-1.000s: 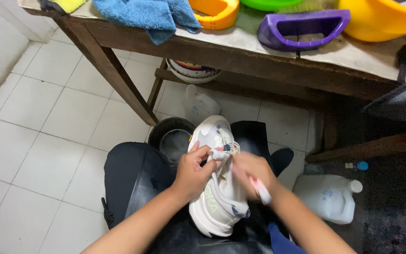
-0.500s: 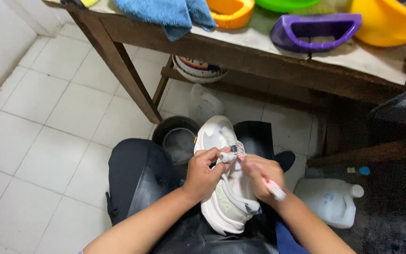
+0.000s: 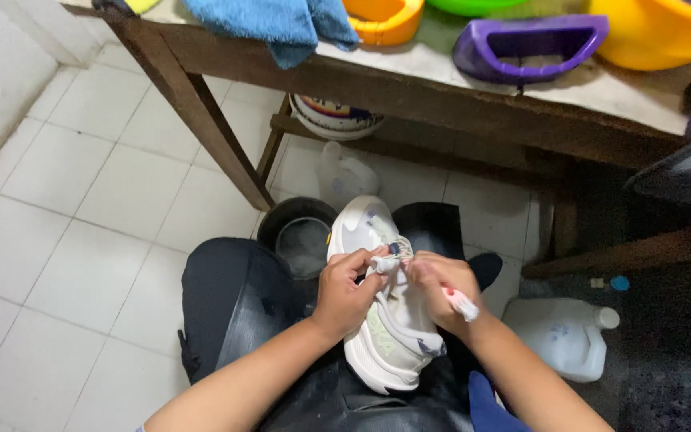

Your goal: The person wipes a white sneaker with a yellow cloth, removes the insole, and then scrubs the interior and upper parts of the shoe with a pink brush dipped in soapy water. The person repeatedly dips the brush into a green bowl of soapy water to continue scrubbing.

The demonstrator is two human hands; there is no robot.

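A white sneaker [image 3: 389, 344] rests on my lap, toe pointing away from me. My left hand [image 3: 345, 292] grips its near side, with thumb and fingers pinching the laces near the tongue. My right hand [image 3: 440, 290] holds a small brush with a white and red handle [image 3: 461, 304]; its head is pressed into the lace area [image 3: 393, 256]. The two hands almost touch over the shoe's top. My dark trousers [image 3: 233, 304] lie beneath the shoe.
A dark bucket with soapy water [image 3: 297, 236] stands on the white tiled floor by my knees. A white plastic jug [image 3: 557, 340] lies at the right. A wooden table [image 3: 409, 88] ahead carries a blue towel [image 3: 281, 24], purple [image 3: 521, 48], orange and yellow tubs.
The view has shifted slightly. Both hands stay on the sneaker, with the brush working in small strokes at the laces.
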